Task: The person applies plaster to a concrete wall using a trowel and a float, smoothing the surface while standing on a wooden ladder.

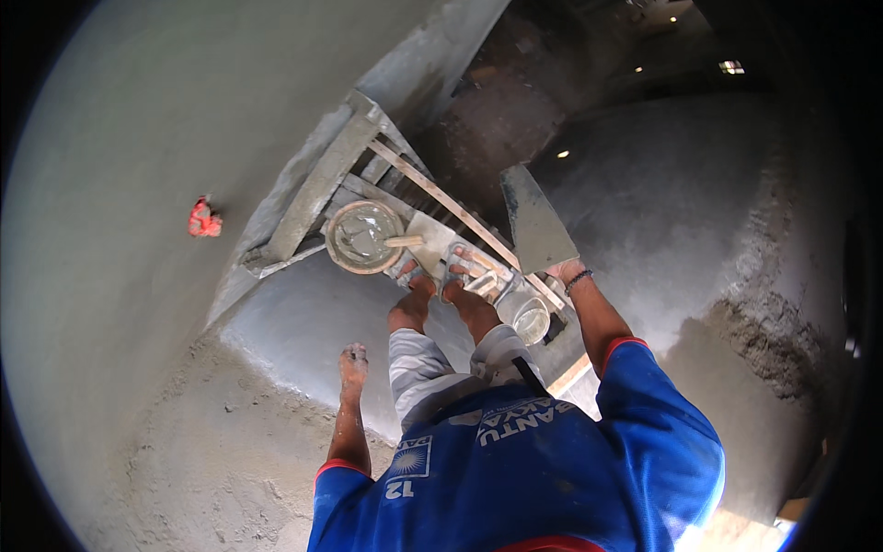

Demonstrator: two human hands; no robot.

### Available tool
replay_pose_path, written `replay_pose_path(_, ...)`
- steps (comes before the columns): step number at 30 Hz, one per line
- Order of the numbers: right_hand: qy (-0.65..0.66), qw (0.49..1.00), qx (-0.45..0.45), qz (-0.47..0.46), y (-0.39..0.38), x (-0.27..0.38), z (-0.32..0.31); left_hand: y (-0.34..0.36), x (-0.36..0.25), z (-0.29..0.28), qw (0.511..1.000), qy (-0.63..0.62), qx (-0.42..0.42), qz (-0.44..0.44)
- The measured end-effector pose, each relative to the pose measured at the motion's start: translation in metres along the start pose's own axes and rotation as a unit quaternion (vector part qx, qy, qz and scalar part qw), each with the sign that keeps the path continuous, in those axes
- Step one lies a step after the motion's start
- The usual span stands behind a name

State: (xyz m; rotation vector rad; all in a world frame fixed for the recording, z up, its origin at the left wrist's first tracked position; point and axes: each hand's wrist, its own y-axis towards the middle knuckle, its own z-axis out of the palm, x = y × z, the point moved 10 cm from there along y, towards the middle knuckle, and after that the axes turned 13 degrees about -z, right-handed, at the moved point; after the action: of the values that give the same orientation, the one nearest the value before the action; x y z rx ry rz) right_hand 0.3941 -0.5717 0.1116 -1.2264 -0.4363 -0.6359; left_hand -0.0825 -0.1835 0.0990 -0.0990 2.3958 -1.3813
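My right hand (pixel 565 270) grips a grey, tapered flat tool (pixel 538 221), plastering float or board, held out to the right of my feet. My left hand (pixel 354 366), dusty, hangs low on the left with its fingers curled and nothing visible in them. A round bucket (pixel 336 249) of wet grey mortar sits beside my sandalled feet, a wooden handle (pixel 405 241) lying across its rim. A smaller pail (pixel 532 322) with pale contents stands by my right foot.
I stand on a narrow plank platform (pixel 425 230) with a long wooden batten (pixel 441 193). A plastered wall (pixel 120 239) rises on the left with a small red object (pixel 204 217). A sloping concrete edge (pixel 313 175) borders the platform. Beyond it, a dark drop opens toward a lower floor (pixel 497 120).
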Motion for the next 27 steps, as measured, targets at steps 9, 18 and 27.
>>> replay_pose_path(9,-0.332,0.943,-0.026,0.015,-0.033,-0.007,-0.115,-0.013,-0.016,-0.010,0.991,-0.033,0.049,-0.120)
replay_pose_path(18,-0.543,0.813,-0.150,0.145,-0.182,-0.151,-0.319,-0.020,-0.082,0.015,0.993,0.019,0.089,-0.072)
replay_pose_path(27,-0.650,0.703,-0.168,0.234,-0.241,-0.226,-0.346,0.002,-0.110,0.044,0.986,0.097,0.122,-0.062)
